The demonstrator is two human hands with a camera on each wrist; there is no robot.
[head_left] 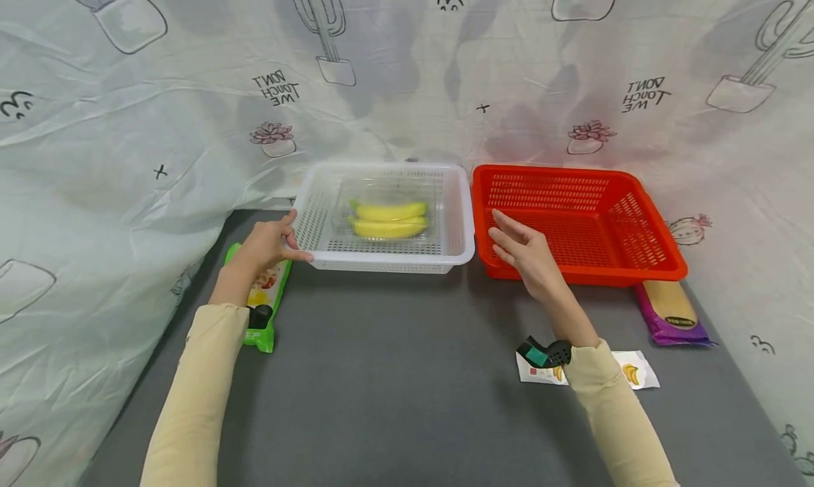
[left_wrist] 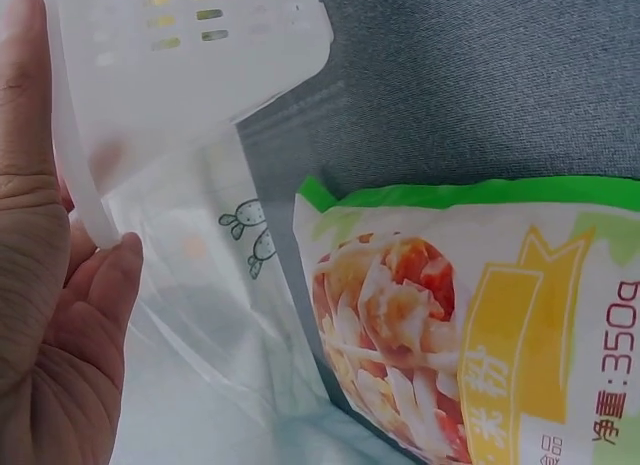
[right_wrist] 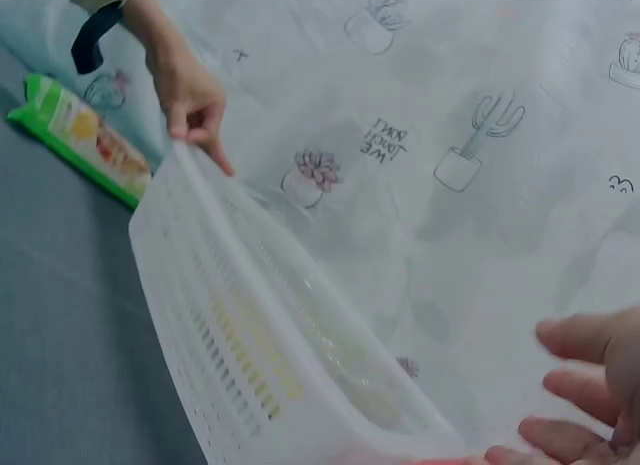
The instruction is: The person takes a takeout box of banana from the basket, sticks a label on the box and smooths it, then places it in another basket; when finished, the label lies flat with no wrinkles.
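My left hand [head_left: 262, 247] pinches the left rim of a white plastic basket [head_left: 375, 262], thumb along the front corner. Seen from the left wrist, the fingers [left_wrist: 112, 275] wrap round the rim edge. Inside the basket lies a clear plastic box [head_left: 341, 197] with yellow bananas [head_left: 389, 227] in it. My right hand [head_left: 531, 255] hovers over the left part of a red plastic basket [head_left: 610, 273], fingers spread and holding nothing. In the right wrist view its fingers [right_wrist: 575, 337] are apart, beside the white basket's near end.
A green-edged food packet [head_left: 276, 289] lies under the left forearm. Beneath the right wrist is a white packet with banana pictures [head_left: 639, 371]. A purple packet [head_left: 674, 321] sits at the red basket's front right corner. Patterned sheeting [head_left: 413, 84] rises behind the grey table [head_left: 381, 388].
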